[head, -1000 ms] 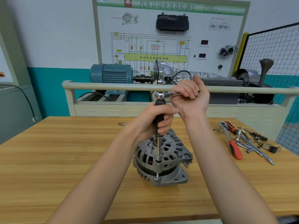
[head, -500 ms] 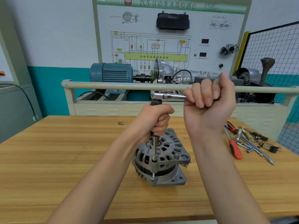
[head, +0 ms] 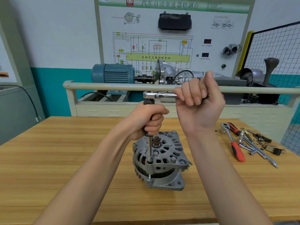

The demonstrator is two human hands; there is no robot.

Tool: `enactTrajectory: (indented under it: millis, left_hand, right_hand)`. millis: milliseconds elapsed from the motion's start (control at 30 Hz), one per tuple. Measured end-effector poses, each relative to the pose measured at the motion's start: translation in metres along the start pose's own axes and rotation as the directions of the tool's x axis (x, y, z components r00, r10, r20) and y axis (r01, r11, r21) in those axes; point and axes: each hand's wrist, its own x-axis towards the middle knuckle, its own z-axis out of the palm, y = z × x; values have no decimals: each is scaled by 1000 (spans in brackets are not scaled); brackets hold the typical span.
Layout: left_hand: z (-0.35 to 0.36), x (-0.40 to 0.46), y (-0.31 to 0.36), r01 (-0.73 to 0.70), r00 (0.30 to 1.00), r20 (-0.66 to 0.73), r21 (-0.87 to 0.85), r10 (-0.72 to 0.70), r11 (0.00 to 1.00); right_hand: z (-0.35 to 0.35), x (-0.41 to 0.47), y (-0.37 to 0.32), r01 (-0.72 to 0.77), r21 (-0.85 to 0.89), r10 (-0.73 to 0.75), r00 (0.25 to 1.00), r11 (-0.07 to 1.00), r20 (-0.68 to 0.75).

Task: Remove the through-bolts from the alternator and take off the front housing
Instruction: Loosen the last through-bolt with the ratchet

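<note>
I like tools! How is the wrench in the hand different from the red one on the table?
The ratchet in the right hand is held up, level, on the driver over the alternator; the red-handled ratchet lies loose on the table. One's grip is hidden, the other's shows red. Both have shiny heads.

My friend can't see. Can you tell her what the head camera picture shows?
A person's left hand grips an upright black-handled extension seated on an alternator standing on a wooden table, while the right hand grips a chrome ratchet on top. Spare tools lie to the right.
</note>
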Motion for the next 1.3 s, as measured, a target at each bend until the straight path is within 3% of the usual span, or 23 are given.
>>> enactTrajectory:
  millis: [133, 267, 400, 567, 667, 900, 1100, 1200, 1300]
  left_hand:
    - [-1, -3, 1, -23, 998, -50, 58, 25, 998]
    - [-2, -5, 0, -66, 992, -100, 98, 75, 993]
    - [-3, -6, -2, -149, 986, -65, 97, 155, 984]
    - [4, -2, -6, -101, 991, 82, -83, 108, 991]
    - [5, -1, -8, -102, 994, 19, -56, 104, 993]
    - [-6, -2, -6, -96, 995, 1, -66, 96, 993]
    - [-15, -2, -2, -47, 996, 75, -81, 53, 996]
    - [-16, -3, -4, -91, 994, 56, -59, 94, 994]
    - [-15, -6, -7, -172, 985, 15, 43, 172, 984]
  right_hand:
    - [-12, 14, 4, -123, 248, 133, 991, 961, -23]
    - [-26, 33, 19, -239, 570, 351, 932, 786, -94]
    - [-39, 40, 32, -244, 727, 466, 877, 642, -117]
    - [-34, 33, 27, -210, 700, 403, 908, 683, -120]
    - [-25, 26, 20, -139, 606, 309, 933, 783, -186]
    - [4, -3, 12, 11, 142, 19, 977, 990, -211]
    - [20, -19, 23, 216, -176, -224, 974, 960, -23]
    - [13, -12, 20, 129, -88, -133, 990, 988, -46]
    - [-8, 10, 17, -121, 327, 177, 973, 937, -148]
